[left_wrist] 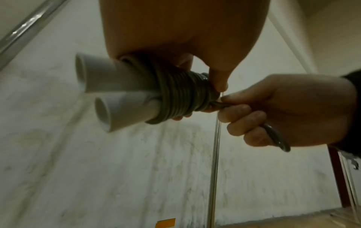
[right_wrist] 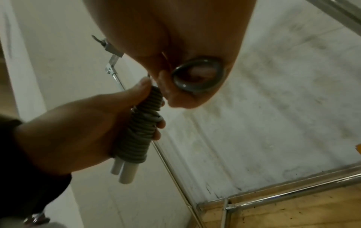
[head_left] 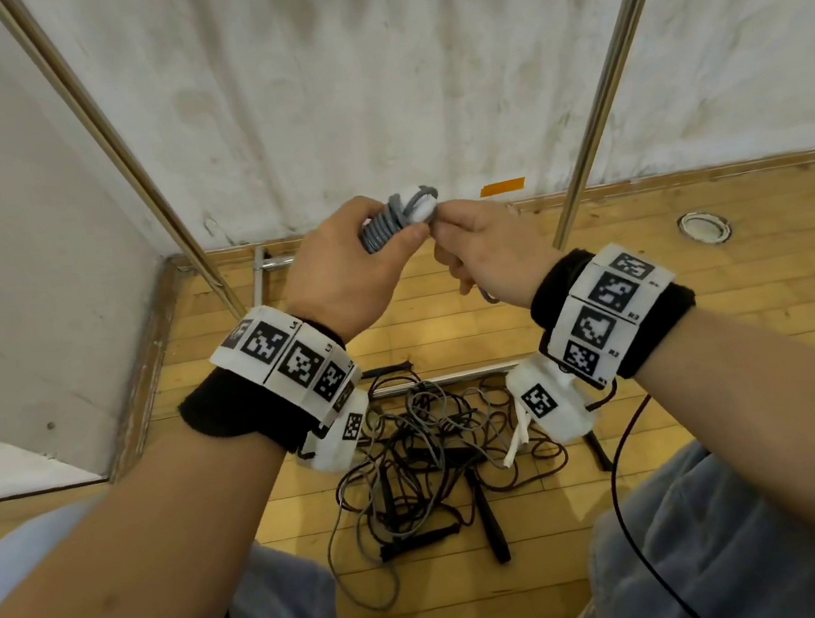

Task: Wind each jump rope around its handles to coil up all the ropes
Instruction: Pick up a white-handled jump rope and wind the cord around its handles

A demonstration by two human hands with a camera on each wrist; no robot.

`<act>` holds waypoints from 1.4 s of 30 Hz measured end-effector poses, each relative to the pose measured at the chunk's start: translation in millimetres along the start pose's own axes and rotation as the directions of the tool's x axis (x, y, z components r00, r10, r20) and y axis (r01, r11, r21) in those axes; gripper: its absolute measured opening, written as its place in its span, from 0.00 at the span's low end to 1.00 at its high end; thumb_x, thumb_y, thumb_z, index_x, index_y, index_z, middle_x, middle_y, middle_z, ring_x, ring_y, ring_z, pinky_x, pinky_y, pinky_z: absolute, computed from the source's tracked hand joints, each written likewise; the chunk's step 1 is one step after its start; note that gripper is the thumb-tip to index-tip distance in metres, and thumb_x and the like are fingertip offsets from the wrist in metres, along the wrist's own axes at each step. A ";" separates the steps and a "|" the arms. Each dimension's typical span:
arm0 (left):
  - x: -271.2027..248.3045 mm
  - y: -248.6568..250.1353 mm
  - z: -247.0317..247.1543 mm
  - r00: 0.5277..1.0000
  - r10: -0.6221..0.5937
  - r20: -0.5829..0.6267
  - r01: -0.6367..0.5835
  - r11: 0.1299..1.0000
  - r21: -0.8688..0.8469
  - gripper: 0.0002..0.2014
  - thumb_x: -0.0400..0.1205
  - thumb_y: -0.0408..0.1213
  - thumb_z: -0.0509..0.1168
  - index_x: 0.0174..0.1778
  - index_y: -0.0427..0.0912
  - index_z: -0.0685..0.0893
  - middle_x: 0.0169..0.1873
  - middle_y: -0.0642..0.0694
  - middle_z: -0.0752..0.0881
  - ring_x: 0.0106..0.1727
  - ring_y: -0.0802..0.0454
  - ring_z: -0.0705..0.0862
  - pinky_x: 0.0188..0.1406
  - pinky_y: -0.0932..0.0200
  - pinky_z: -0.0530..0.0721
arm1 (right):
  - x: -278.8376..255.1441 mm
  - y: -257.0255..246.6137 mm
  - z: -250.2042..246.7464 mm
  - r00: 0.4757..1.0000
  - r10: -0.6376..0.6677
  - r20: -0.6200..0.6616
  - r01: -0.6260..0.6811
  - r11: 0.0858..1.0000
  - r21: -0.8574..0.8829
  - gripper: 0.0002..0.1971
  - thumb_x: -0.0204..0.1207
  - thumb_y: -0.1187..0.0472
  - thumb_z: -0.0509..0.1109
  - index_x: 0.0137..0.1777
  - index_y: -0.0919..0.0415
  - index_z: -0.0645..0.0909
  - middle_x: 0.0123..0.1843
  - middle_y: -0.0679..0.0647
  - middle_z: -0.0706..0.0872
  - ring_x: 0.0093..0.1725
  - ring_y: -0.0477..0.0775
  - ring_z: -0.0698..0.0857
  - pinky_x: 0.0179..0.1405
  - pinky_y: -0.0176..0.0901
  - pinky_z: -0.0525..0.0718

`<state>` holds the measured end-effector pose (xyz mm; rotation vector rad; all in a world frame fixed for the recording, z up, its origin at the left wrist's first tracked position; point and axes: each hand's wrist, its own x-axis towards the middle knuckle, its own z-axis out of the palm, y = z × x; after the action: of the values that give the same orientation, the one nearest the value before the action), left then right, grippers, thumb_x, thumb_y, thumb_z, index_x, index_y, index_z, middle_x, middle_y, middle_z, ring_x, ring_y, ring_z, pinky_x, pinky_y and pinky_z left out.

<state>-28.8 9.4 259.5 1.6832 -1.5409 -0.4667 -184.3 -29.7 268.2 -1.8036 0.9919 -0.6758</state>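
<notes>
Left hand (head_left: 337,266) wrapped round pair of white plastic handles bound in grey rope coils (left_wrist: 181,95), held chest-high; long axis pointing forward-right. Right hand (head_left: 486,251), just beside coil's far end, fisted on leftover grey rope loop (right_wrist: 197,77). Remaining tangled dark ropes (head_left: 428,441) on floor below.

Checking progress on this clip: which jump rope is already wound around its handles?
The grey rope with white handles, gripped in the left hand. The right hand holds its last loop. The other ropes lie tangled on the floor.
</notes>
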 end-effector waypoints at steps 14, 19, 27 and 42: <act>4.1 -10.7 0.8 0.997 -0.010 0.079 -0.022 0.919 0.393 0.18 0.74 0.62 0.69 0.46 0.54 0.75 0.30 0.59 0.76 0.30 0.59 0.74 0.24 0.60 0.63 | -8.2 -8.9 -3.9 0.984 0.049 0.174 0.092 0.695 -0.713 0.06 0.82 0.63 0.58 0.46 0.61 0.76 0.36 0.52 0.77 0.39 0.56 0.77 0.37 0.44 0.72; 1.5 -8.8 1.2 0.951 -0.070 0.300 -0.114 0.824 0.555 0.13 0.77 0.60 0.66 0.49 0.56 0.84 0.36 0.56 0.82 0.40 0.51 0.81 0.29 0.58 0.71 | -11.8 -12.3 6.6 0.970 0.000 0.244 0.209 0.514 -0.832 0.09 0.82 0.56 0.60 0.45 0.56 0.81 0.37 0.53 0.80 0.38 0.55 0.79 0.36 0.43 0.73; -6.1 -2.1 -2.2 0.903 0.003 0.429 -0.213 0.870 0.444 0.24 0.69 0.73 0.60 0.53 0.63 0.80 0.37 0.59 0.84 0.43 0.53 0.83 0.45 0.50 0.85 | -7.7 -13.5 -11.2 0.976 -0.160 0.146 0.215 0.774 -0.596 0.07 0.80 0.58 0.64 0.46 0.55 0.84 0.38 0.44 0.81 0.37 0.41 0.76 0.33 0.28 0.67; -21.6 31.2 -1.3 0.930 0.140 0.339 0.059 0.856 -0.513 0.07 0.72 0.45 0.73 0.35 0.47 0.84 0.22 0.49 0.80 0.22 0.52 0.78 0.23 0.56 0.81 | 1.7 -18.0 -16.8 0.994 0.053 -0.096 -0.006 0.900 0.436 0.20 0.78 0.53 0.68 0.27 0.59 0.70 0.24 0.54 0.67 0.26 0.53 0.65 0.27 0.43 0.66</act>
<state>-52.7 31.9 278.5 1.1783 -1.5207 -1.1196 -190.6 -34.8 291.5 -1.3674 0.8520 -0.9040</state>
